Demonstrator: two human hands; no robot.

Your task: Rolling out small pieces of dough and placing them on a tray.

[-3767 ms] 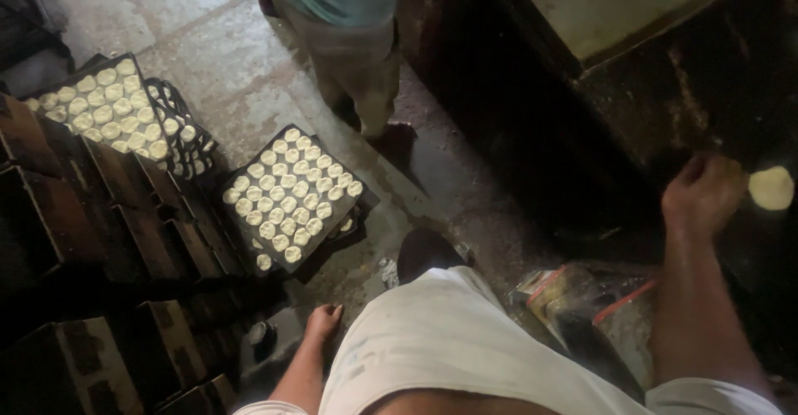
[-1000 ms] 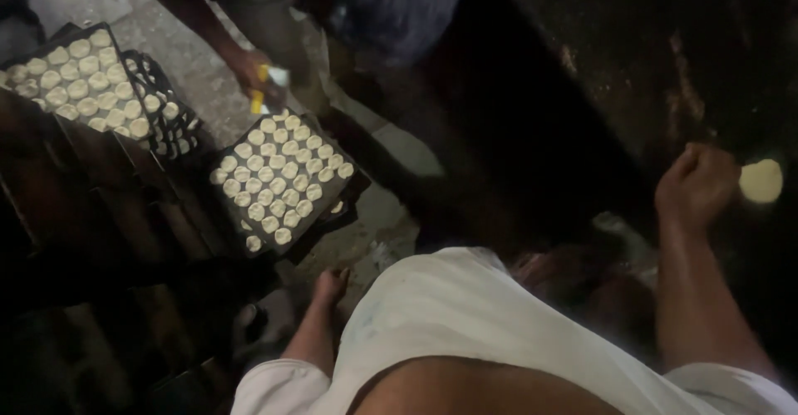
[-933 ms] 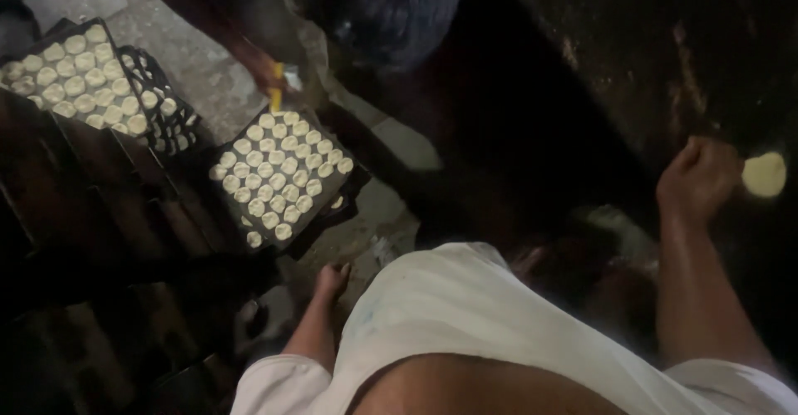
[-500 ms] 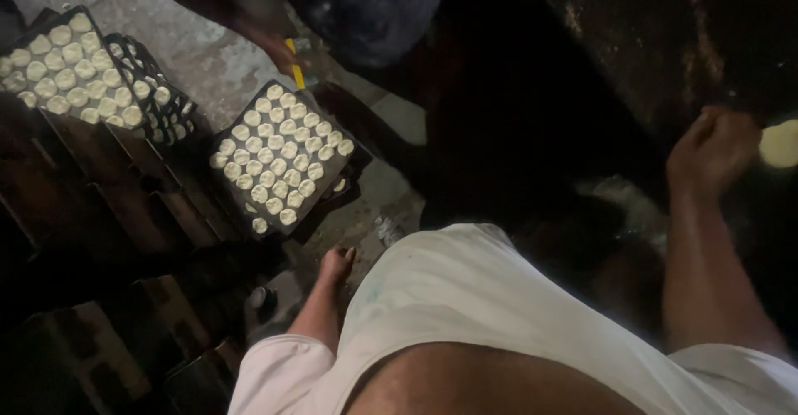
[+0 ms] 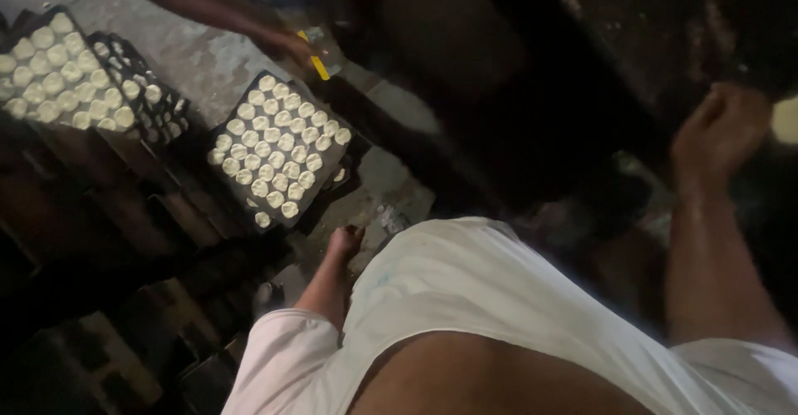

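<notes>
The right hand (image 5: 719,137) is curling into a loose fist, fingers together, and it is resting against the dark surface (image 5: 632,41) just beside a pale round disc (image 5: 785,120) at the picture's right edge; I cannot tell if it is gripping anything. The left hand (image 5: 343,242) is hanging low beside the white shirt (image 5: 482,299), fingers bent together, holding nothing that I can see.

Taking the dark tray of pale discs (image 5: 278,153) as the landmark: the left hand is just below its lower right corner, not touching it. Compared with half a second ago, this tray is lying more to the middle of the view, and the pale disc is now cut by the right edge.

Above the tray's upper right corner, another person's hand (image 5: 287,45) is holding a yellow tool (image 5: 319,66). To the tray's left, a second tray (image 5: 62,78) is lying. Bare stone floor (image 5: 208,58) is showing between the two trays.
</notes>
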